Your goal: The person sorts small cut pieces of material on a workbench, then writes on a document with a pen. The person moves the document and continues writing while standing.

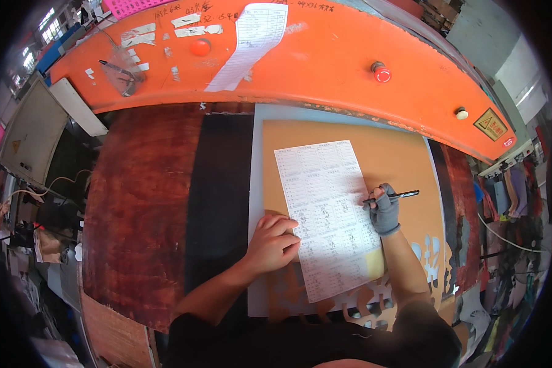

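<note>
left hand [273, 244] flat, fingers spread on paper form [328, 214]; gloved right hand [384, 210] pinching pen [392, 196].

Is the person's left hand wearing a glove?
No, the left hand is bare and rests flat on the printed sheet, while only the right hand, holding the pen, wears a grey glove.

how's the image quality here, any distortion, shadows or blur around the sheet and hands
Head view: strong fisheye, so the orange machine edge bows and the corners go black. Light is even; the right hand with the pen casts a soft shadow on the paper sheet. The left hand is sharp; the rim clutter blurs.
</note>
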The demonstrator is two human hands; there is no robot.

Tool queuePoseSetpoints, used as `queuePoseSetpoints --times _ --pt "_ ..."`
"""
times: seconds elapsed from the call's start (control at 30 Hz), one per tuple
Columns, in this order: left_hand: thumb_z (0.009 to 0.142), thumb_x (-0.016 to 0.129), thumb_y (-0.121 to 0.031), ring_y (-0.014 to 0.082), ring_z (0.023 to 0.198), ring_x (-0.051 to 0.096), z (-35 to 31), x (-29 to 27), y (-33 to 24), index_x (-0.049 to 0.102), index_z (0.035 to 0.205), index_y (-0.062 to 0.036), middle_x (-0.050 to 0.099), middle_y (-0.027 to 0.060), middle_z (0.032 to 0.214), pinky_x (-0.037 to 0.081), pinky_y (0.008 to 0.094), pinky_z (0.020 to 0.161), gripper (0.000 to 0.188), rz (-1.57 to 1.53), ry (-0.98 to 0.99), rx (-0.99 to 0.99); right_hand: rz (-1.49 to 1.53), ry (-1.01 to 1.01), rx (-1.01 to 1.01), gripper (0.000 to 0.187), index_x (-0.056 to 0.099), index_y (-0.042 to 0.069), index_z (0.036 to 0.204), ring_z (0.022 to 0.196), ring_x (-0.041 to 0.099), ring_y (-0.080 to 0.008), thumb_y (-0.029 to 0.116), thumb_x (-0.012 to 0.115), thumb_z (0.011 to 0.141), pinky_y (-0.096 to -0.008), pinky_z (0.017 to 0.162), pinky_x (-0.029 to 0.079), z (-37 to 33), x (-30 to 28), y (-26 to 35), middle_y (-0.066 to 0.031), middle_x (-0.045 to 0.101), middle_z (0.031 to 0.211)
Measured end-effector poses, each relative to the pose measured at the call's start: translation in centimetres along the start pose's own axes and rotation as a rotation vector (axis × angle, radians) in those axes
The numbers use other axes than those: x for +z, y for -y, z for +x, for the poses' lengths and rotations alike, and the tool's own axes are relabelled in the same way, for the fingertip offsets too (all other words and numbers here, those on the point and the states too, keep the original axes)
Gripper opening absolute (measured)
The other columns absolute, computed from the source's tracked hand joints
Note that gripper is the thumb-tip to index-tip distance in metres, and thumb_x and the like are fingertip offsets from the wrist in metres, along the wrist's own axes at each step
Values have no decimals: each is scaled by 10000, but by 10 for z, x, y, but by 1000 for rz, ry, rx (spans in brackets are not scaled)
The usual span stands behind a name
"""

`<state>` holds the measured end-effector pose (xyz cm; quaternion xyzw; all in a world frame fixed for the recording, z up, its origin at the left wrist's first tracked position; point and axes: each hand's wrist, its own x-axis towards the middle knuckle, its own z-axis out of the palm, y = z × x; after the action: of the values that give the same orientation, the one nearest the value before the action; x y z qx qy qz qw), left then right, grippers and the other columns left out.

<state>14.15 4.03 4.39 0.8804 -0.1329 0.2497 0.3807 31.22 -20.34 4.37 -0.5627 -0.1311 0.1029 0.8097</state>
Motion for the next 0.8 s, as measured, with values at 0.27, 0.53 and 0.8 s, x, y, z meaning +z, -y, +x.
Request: queuePoseSetpoints --times 0.27,0.53,0.8 --pt "698 655 -108 212 951 539 0 -1 0 648 654 -92 598 39 953 365 384 858 48 -11 9 6 -133 105 109 158 450 92 772 593 518 -90 119 576 864 -284 588 513 -4 -1 4 10 487 679" --pt "671 669 -97 235 943 532 1 0 1 636 650 -91 592 46 957 374 400 844 39 24 -6 22 -163 324 -182 197 448 126 783 728 458 -105 -26 571 804 -297 691 454 -18 1 -16 -3 483 790" --pt "640 697 -66 254 956 541 0 5 5 661 685 -80 605 46 984 379 394 848 59 47 38 -18 -355 277 -188 200 442 57 734 739 526 -118 -100 567 734 -280 661 444 -21 -4 -15 -38 517 767"
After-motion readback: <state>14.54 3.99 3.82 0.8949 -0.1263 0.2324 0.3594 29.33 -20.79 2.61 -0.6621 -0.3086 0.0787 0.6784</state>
